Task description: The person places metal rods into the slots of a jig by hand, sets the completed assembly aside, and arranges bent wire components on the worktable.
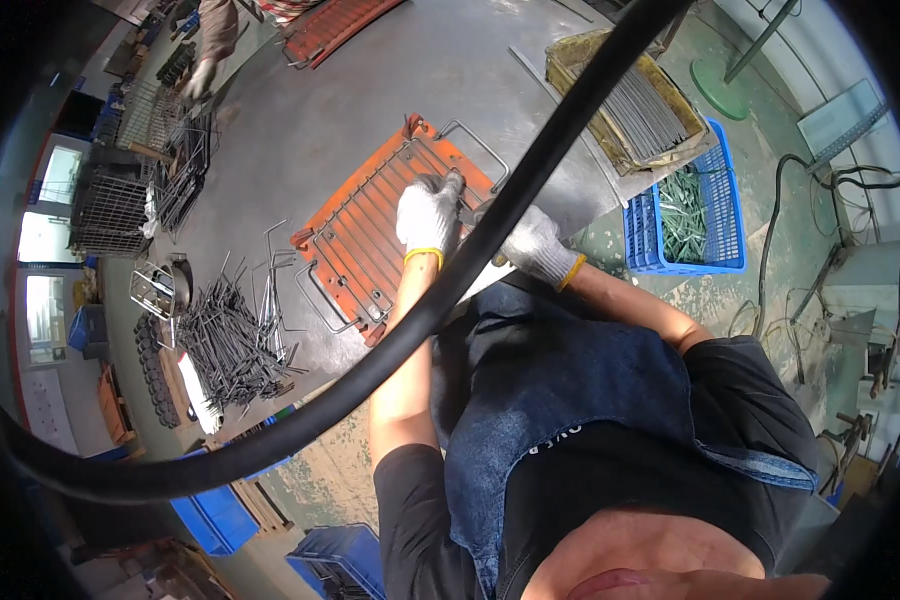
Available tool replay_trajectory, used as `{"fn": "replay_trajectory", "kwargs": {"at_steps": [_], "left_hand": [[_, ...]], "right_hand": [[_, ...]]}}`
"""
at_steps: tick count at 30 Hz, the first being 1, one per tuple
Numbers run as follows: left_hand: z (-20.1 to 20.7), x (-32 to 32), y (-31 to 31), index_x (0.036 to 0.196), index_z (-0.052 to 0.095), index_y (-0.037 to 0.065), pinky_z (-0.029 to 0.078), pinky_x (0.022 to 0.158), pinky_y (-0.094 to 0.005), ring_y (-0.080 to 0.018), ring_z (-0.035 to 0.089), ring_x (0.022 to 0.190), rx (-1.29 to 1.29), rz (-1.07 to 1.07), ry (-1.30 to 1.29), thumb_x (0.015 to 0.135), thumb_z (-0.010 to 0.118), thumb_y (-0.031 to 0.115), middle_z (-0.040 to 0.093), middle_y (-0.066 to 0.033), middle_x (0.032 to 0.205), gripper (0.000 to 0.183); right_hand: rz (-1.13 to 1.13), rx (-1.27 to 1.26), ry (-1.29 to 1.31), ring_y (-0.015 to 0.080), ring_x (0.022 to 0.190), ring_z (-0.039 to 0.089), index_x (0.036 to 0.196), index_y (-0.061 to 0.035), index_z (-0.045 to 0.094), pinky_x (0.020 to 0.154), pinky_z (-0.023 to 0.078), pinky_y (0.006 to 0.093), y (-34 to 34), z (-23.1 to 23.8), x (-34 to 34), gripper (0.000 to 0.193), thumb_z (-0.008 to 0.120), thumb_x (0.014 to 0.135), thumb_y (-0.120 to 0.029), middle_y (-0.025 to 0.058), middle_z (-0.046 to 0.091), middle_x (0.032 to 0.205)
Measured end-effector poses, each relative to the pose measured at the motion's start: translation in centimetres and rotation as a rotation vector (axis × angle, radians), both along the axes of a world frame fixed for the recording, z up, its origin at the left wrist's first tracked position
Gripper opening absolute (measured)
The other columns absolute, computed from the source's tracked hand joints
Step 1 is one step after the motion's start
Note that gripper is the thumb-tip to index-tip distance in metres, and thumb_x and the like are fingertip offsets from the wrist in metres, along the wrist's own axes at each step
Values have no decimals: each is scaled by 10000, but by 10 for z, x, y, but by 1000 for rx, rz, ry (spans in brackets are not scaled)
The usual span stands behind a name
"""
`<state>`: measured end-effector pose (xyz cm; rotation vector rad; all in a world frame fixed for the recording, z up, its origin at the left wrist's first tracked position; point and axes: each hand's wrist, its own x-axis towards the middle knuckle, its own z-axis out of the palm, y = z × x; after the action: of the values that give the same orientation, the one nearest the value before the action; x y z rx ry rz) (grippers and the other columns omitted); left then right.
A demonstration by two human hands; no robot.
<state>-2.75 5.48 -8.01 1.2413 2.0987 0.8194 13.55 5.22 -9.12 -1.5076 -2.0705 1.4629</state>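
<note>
An orange jig plate (320,235) lies on the grey metal table, with a grid of thin metal rods (365,220) set across it. Bent wire handles stick out at both ends: one handle (485,150) at the far right, another handle (320,305) at the near left. My left hand (428,212), in a white knit glove with a yellow cuff, is closed over the jig's right part, fingers curled down at the rods; what they pinch is hidden. My right hand (538,245), gloved alike, is at the jig's near right corner. A black cable covers its fingers.
The thick black cable (370,375) arcs across the view. Loose bent rods (235,335) pile up at the left. A yellowish bin of straight rods (635,105) stands right, beside a blue crate (682,220). Another person's gloved hand (200,78) is at the far left, near another orange jig (340,28).
</note>
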Motion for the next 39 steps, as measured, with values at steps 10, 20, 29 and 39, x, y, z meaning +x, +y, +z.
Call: {"fn": "replay_trajectory", "kwargs": {"at_steps": [10, 20, 29, 39], "left_hand": [[-15, -10, 0, 1230, 538, 99, 453, 871, -450, -304, 564, 1015, 300, -184, 614, 893, 566, 387, 599, -143, 1066, 444], [-29, -14, 9, 1215, 548, 69, 331, 1028, -448, -290, 522, 1112, 341, -313, 917, 915, 496, 359, 591, -123, 1195, 420], [-41, -18, 3, 1195, 559, 63, 343, 1040, -483, -324, 508, 1158, 475, -256, 691, 925, 484, 353, 575, -147, 1186, 402], [1, -227, -107, 1031, 656, 43, 492, 814, -449, -371, 628, 920, 51, 522, 839, 866, 584, 473, 660, -200, 997, 467]], "right_hand": [[-39, 344, 108, 302, 851, 666, 1107, -106, 618, 763, 518, 418, -4, -22, -6, 310, 484, 935, -327, 121, 679, 935], [-110, 440, -13, 314, 943, 642, 1364, -219, 464, 805, 515, 438, -4, 34, 19, 611, 672, 818, -399, 117, 640, 1087], [139, 869, 235, 357, 1266, 443, 1290, -111, 522, 1053, 362, 424, 34, -57, -4, 494, 658, 820, -185, 194, 501, 1328], [-56, 914, 382, 316, 1275, 455, 1265, -36, 531, 1068, 348, 378, 18, -38, -5, 334, 484, 942, -104, 171, 511, 1328]]}}
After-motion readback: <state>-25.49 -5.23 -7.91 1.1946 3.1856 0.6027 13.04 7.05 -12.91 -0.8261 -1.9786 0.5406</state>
